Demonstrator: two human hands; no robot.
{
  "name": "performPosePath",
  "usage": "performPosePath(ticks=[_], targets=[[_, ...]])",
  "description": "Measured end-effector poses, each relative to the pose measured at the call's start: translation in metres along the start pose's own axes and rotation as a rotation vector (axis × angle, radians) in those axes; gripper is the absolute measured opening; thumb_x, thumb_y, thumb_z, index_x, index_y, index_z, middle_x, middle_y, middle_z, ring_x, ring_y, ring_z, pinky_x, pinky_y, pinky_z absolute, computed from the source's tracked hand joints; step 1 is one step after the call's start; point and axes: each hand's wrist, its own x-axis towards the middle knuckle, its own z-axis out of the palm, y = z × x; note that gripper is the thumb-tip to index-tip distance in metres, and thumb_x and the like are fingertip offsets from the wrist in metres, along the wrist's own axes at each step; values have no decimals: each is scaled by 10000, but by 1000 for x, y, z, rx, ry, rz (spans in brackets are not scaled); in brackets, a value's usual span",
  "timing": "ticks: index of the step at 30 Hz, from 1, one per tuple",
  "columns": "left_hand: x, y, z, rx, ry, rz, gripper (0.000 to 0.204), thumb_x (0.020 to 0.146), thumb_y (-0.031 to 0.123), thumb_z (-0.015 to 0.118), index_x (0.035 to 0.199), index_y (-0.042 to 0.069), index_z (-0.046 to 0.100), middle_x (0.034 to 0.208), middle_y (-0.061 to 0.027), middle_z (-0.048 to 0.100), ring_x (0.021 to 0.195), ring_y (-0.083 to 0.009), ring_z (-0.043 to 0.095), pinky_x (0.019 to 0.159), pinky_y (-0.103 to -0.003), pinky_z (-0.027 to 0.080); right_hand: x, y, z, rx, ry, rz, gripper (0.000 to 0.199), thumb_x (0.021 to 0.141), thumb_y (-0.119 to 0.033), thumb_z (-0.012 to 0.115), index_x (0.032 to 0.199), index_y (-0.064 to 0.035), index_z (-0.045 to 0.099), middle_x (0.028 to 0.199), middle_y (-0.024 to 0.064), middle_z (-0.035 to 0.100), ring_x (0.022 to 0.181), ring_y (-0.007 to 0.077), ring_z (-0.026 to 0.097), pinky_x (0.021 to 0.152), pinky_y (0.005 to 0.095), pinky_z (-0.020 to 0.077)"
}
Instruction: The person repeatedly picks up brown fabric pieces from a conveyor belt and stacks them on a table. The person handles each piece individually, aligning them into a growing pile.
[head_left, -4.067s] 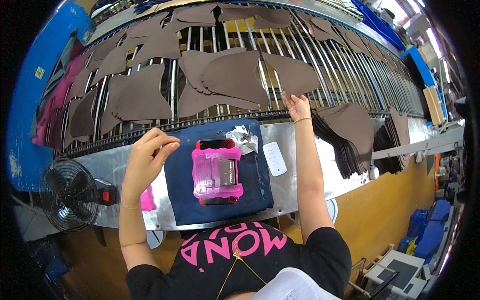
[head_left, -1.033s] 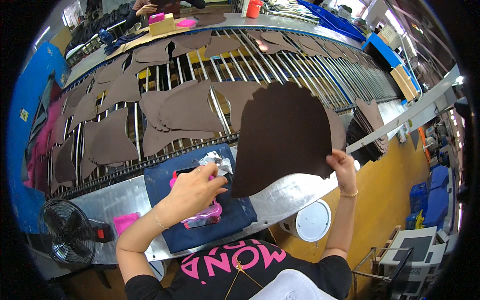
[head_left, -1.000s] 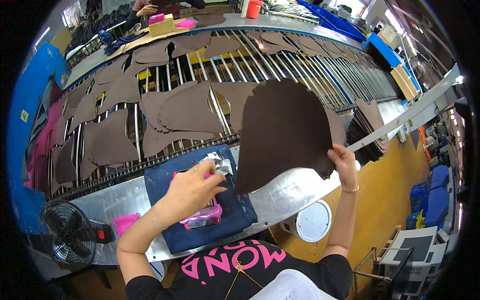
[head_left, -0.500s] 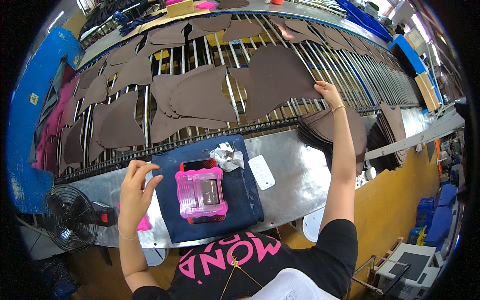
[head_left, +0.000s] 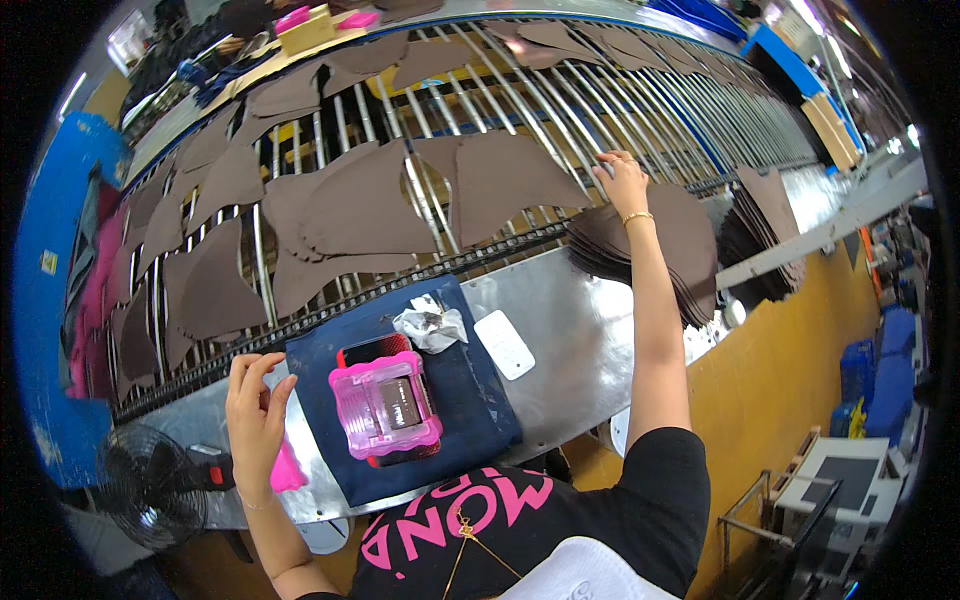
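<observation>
My right hand (head_left: 622,183) is over the metal rollers, its bent fingers slightly apart with nothing visible in them. Just left of it, a dark brown cut sheet piece (head_left: 515,185) lies flat on the rollers, overlapping another piece (head_left: 435,152) at its left side. Below the hand is a fanned stack of brown pieces (head_left: 665,240). My left hand (head_left: 257,415) is raised at the left edge of a dark blue pad (head_left: 480,440), thumb and fingers apart and empty. On the pad sit a pink see-through plastic frame (head_left: 388,405), with a red-and-black object under it, and a crumpled white wrapper (head_left: 432,325).
Several more brown pieces (head_left: 215,285) lie across the roller conveyor (head_left: 570,110). A white card (head_left: 504,345) rests on the metal table (head_left: 570,370). A black fan (head_left: 150,490) stands at left, and a second stack (head_left: 775,215) lies beyond a pale metal bar (head_left: 830,245) at right.
The large brown piece, held up at its corner by my right hand, is now down on the rollers and let go. The view has shifted slightly; my left hand keeps its pose.
</observation>
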Motion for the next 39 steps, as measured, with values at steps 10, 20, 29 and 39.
performPosePath(ticks=[10, 20, 29, 39], targets=[[-2, -20, 10, -111, -31, 39, 243, 838, 73, 684, 1068, 32, 619, 972, -55, 512, 617, -99, 424, 544, -225, 369, -176, 90, -97, -431, 141, 739, 489, 795, -463, 688, 1127, -104, 665, 1206, 146, 569, 1118, 341, 541, 900, 473, 464], [-16, -22, -3, -114, 20, 78, 258, 832, 81, 688, 1075, 31, 616, 939, -55, 513, 577, -103, 398, 523, -236, 359, -173, 56, -120, -676, 94, 846, 492, 771, -449, 720, 1069, -73, 613, 1145, 113, 611, 1024, 302, 612, 822, 434, 513], [-10, -19, -3, -175, 6, 131, 235, 826, 53, 677, 1056, 38, 634, 871, -49, 540, 573, -95, 440, 507, -239, 360, -155, 31, -180, -251, 131, 392, 249, 956, -203, 515, 1104, -30, 615, 763, 245, 656, 736, 332, 689, 655, 439, 527], [27, 15, 33, -240, 243, 406, 405, 838, 124, 688, 1207, 21, 556, 1054, -86, 550, 836, -169, 613, 753, -264, 509, -138, -170, -216, 1049, 174, -130, 248, 974, -178, 541, 1049, 55, 582, 780, 66, 642, 546, 131, 637, 477, 220, 500]])
